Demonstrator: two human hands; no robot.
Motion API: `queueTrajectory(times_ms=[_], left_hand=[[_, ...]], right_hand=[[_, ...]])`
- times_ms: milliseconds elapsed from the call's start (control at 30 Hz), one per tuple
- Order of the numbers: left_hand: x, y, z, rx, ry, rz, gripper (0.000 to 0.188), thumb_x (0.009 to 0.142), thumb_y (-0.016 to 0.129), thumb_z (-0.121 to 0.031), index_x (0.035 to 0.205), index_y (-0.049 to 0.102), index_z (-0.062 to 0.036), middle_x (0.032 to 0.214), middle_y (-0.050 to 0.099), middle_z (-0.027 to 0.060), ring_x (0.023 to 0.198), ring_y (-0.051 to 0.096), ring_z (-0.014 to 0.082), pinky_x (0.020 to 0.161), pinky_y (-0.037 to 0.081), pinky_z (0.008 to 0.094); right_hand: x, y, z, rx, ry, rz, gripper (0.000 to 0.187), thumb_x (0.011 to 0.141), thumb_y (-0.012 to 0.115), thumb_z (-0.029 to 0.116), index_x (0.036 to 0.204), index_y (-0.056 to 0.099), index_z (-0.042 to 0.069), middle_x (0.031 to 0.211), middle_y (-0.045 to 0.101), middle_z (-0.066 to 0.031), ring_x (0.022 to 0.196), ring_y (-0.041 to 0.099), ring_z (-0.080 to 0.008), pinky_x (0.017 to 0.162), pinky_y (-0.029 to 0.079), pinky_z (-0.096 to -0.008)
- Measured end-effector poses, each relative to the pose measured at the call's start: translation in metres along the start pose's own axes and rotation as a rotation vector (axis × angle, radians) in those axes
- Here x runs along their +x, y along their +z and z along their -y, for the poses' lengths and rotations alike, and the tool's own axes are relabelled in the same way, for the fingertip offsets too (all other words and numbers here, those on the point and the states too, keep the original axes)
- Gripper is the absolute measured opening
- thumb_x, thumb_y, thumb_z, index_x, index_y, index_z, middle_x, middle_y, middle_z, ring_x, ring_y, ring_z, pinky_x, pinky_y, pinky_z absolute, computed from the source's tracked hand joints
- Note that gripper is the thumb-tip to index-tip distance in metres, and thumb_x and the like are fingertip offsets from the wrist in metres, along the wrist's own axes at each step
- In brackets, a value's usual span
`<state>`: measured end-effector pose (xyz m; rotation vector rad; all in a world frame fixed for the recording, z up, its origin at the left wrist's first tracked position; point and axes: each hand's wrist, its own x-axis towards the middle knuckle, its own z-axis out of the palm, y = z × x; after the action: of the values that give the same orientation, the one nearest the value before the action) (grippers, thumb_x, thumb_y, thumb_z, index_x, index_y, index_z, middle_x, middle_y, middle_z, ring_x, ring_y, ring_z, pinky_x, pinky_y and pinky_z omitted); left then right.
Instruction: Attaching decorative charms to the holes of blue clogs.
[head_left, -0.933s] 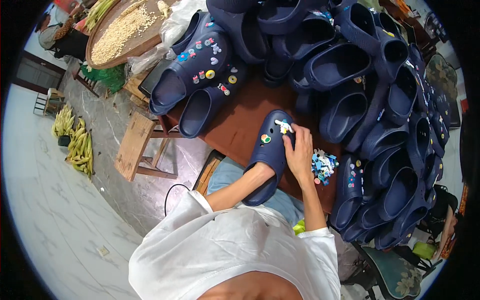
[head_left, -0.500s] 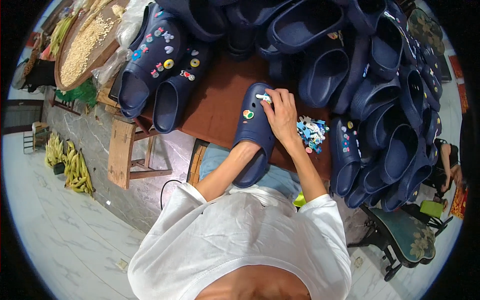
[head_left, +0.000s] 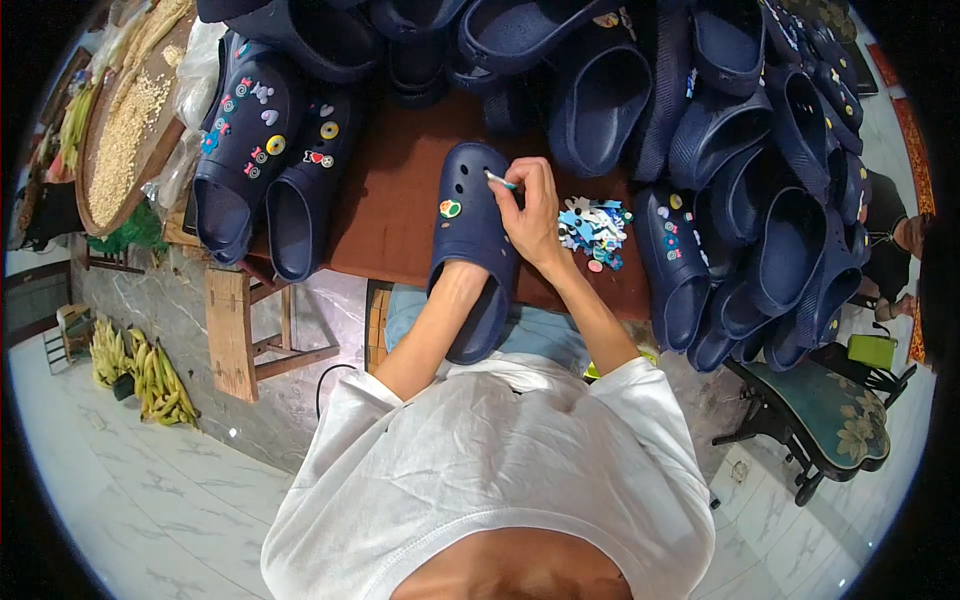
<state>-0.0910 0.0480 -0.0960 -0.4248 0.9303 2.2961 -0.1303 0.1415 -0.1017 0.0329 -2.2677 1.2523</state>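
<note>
A dark blue foam clog (head_left: 468, 215) lies toe away from me at the near edge of the brown table. My left hand (head_left: 464, 280) reaches into its foot opening, so the fingers are hidden inside. One green, white and orange shoe charm (head_left: 450, 209) sits on the clog's upper. Between thumb and fingertips of my right hand (head_left: 533, 215) is a small white and teal shoe charm (head_left: 499, 181), seen edge-on at the clog's upper right side. Bare round holes show beside it. Right of that hand lies a pile of loose charms (head_left: 595, 228) in blue, white and black.
Many dark blue clogs (head_left: 600, 100) are heaped along the far and right sides of the brown table (head_left: 385, 225). Two decorated clogs (head_left: 305, 190) stand at the left. A wooden stool (head_left: 230, 335) and corn cobs (head_left: 160, 385) are further left; a chair (head_left: 825, 420) stands right.
My right hand has turned the white charm edge-on and drawn it slightly off the clog's upper. The left hand stays inside the clog. The whole view has shifted a little.
</note>
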Motion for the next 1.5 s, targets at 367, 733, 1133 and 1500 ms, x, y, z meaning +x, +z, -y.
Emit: queueTrajectory(times_ms=[367,733,1133,1500], left_hand=[[-0.009,-0.027,-0.029,-0.499,-0.06,-0.189,0.034,0.092,0.046,-0.002,0.123,0.053,0.0085,0.129,0.058,0.0153,0.121,0.054,0.028,0.109,0.04,0.0409],[-0.034,-0.069,-0.017,-0.409,0.012,0.109,0.043,0.077,0.056,-0.009,0.119,0.058,-0.0006,0.13,0.059,0.0124,0.12,0.053,0.0284,0.106,0.037,0.0443],[-0.034,-0.042,-0.043,-0.501,-0.044,-0.007,0.048,0.088,0.062,-0.022,0.132,0.051,-0.0055,0.138,0.054,0.0103,0.132,0.046,0.0259,0.117,0.027,0.0437],[-0.025,-0.053,-0.042,-0.635,-0.093,-0.078,0.048,0.085,0.057,-0.011,0.132,0.05,-0.001,0.137,0.055,0.0141,0.131,0.049,0.028,0.116,0.03,0.0454]], right_hand=[[-0.055,-0.097,-0.004,-0.354,0.261,0.188,0.019,0.088,0.066,0.011,0.104,0.059,0.003,0.099,0.06,-0.014,0.094,0.059,-0.0349,0.081,0.046,-0.0424],[-0.019,-0.092,0.032,-0.358,0.068,0.206,0.014,0.088,0.064,0.01,0.101,0.065,0.005,0.099,0.062,-0.0128,0.098,0.059,-0.0336,0.085,0.046,-0.0417],[0.024,-0.004,0.03,-0.147,-0.272,0.625,0.03,0.085,0.068,0.025,0.109,0.065,0.007,0.103,0.056,-0.0129,0.098,0.054,-0.032,0.085,0.047,-0.0413],[0.038,-0.007,0.026,-0.024,-0.196,0.753,0.028,0.081,0.072,0.027,0.102,0.066,0.009,0.105,0.053,-0.0148,0.103,0.053,-0.0339,0.086,0.045,-0.0472]])
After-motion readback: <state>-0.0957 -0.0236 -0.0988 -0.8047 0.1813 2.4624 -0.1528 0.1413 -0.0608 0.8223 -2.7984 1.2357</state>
